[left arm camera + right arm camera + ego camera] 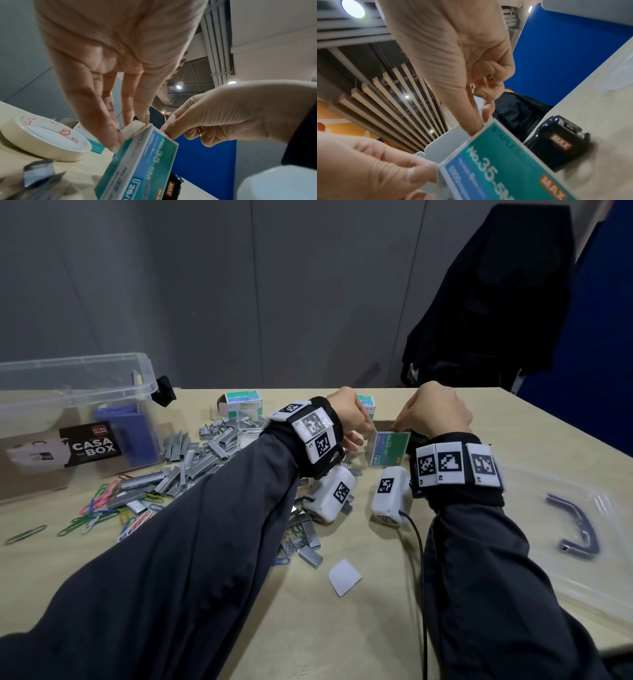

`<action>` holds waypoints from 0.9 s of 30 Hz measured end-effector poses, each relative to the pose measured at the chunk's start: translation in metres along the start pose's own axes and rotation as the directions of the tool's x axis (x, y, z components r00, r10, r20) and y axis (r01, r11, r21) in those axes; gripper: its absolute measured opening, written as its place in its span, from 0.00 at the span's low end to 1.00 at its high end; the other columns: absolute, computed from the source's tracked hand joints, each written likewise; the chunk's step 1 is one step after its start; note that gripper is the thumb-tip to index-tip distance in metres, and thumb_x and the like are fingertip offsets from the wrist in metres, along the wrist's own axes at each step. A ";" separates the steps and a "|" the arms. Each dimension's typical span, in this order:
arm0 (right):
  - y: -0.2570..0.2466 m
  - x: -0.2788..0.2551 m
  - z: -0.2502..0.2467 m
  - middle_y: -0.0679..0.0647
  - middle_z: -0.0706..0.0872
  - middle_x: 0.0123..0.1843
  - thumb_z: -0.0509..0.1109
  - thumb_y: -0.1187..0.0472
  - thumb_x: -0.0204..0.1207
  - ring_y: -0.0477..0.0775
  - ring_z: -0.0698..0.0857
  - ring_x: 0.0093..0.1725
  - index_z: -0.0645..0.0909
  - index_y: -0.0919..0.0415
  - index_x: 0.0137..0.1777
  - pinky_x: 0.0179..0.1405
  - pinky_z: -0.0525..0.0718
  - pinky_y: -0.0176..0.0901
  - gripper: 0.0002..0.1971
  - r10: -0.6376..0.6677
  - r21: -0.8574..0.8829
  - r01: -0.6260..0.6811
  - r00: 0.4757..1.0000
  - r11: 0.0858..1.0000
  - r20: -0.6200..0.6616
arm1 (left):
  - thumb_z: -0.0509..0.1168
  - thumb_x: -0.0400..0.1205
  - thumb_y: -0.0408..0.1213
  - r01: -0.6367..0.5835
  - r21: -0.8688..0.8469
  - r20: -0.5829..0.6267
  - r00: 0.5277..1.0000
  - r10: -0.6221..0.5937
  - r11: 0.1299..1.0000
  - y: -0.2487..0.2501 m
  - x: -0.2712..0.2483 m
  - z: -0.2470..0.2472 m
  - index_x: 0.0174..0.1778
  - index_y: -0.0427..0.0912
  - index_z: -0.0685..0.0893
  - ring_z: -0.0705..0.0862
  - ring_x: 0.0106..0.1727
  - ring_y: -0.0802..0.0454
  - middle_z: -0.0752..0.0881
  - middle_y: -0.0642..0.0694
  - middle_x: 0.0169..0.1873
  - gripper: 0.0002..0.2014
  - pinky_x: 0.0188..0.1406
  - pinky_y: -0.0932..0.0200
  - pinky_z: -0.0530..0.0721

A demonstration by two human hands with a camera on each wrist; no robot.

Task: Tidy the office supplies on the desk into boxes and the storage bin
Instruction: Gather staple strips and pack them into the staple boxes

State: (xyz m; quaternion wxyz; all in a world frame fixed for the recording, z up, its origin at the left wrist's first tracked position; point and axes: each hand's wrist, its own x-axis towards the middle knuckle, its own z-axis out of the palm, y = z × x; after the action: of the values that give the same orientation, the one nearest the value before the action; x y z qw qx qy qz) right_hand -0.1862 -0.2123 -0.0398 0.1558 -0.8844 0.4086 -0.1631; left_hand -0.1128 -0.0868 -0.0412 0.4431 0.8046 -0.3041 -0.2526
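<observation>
Reading "STAPLES No.35-5M" and an orange "MAX" on the green staple box (503, 166), I have it tilted at the center right of the head view, between my 2 hands. My left hand (109, 65) reaches down with fingers pinching its white end flap (135, 128), while my right hand (458, 56) pinches the opposite corner. The clear storage bin (75, 392) at left says "CASA BOX"; the black stapler (556, 142) says "MAX".
</observation>
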 end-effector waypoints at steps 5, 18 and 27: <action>-0.003 -0.002 0.001 0.58 0.86 0.52 0.83 0.53 0.67 0.60 0.80 0.48 0.86 0.58 0.55 0.43 0.76 0.47 0.19 -0.013 0.008 0.013 1.000 1.000 -0.020 | 0.67 0.82 0.26 -0.022 0.018 -0.015 1.000 0.023 1.000 0.002 -0.012 -0.011 0.51 0.32 0.83 0.84 0.35 0.47 0.82 0.37 0.46 0.03 0.37 0.49 0.89; -0.055 -0.034 -0.002 0.55 0.88 0.48 0.79 0.48 0.69 0.61 0.86 0.50 0.88 0.51 0.41 0.46 0.82 0.48 0.08 -0.317 0.093 0.319 0.948 0.943 -0.029 | 0.69 0.82 0.35 -0.023 0.170 -0.195 0.979 0.056 0.985 -0.047 -0.093 -0.134 0.56 0.36 0.86 0.88 0.38 0.50 0.88 0.38 0.49 0.10 0.36 0.56 0.90; -0.107 -0.047 0.018 0.50 0.92 0.37 0.80 0.55 0.73 0.47 0.91 0.44 0.91 0.56 0.46 0.34 0.85 0.37 0.07 -0.542 0.199 0.528 0.644 0.825 0.540 | 0.67 0.82 0.33 0.136 0.219 -0.218 0.972 -0.087 0.966 -0.097 -0.110 -0.178 0.57 0.34 0.85 0.88 0.40 0.48 0.88 0.39 0.44 0.10 0.40 0.54 0.88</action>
State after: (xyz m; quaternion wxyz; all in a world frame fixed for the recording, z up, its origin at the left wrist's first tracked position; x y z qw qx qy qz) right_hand -0.1359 -0.1070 -0.0204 0.2265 -0.9697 0.0604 0.0682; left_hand -0.0426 0.1320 -0.0246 0.3600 0.8887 -0.2380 -0.1550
